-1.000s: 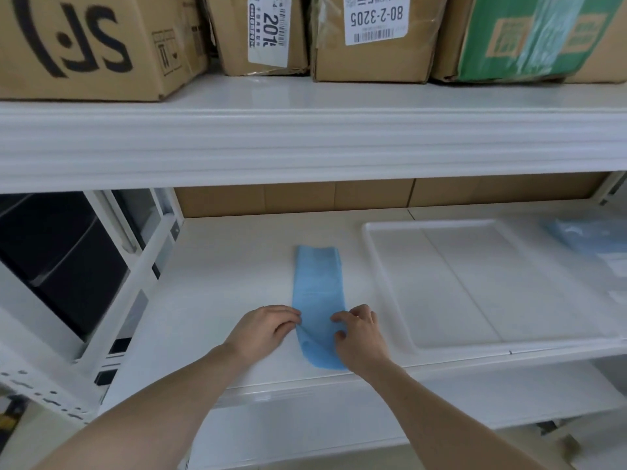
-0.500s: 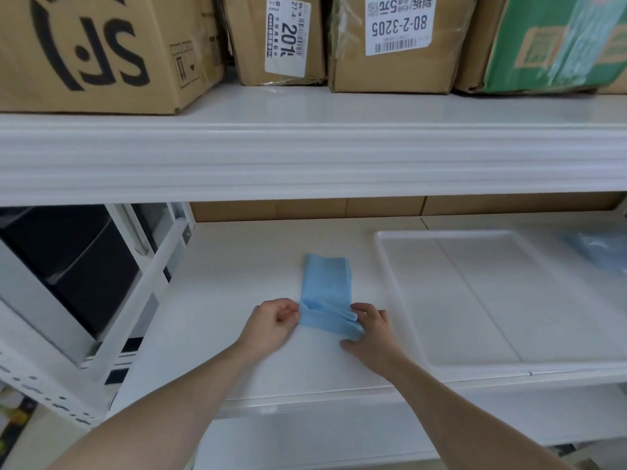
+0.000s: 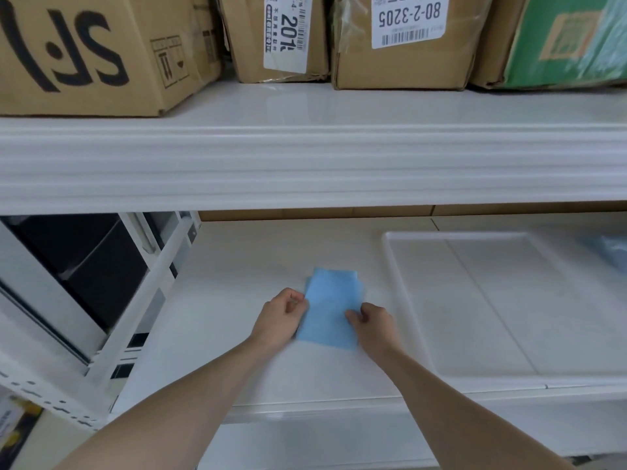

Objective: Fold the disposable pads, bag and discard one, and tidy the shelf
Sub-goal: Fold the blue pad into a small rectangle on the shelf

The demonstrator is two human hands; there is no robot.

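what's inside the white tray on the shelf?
The white tray shows only its bare floor. Its right end runs out of frame, unseen. The blue pad lies outside, left of it.

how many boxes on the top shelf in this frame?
4, left to right on the top shelf: SF box, box labelled 201, box labelled 80-2-3205, green-printed box. All cropped; more may sit off-frame.

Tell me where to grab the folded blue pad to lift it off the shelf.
Take the blue pad by its near short edge, coming from the front. It lies flat on the shelf, the left hand and right hand already hold its long sides, and that edge probably lifts easiest.
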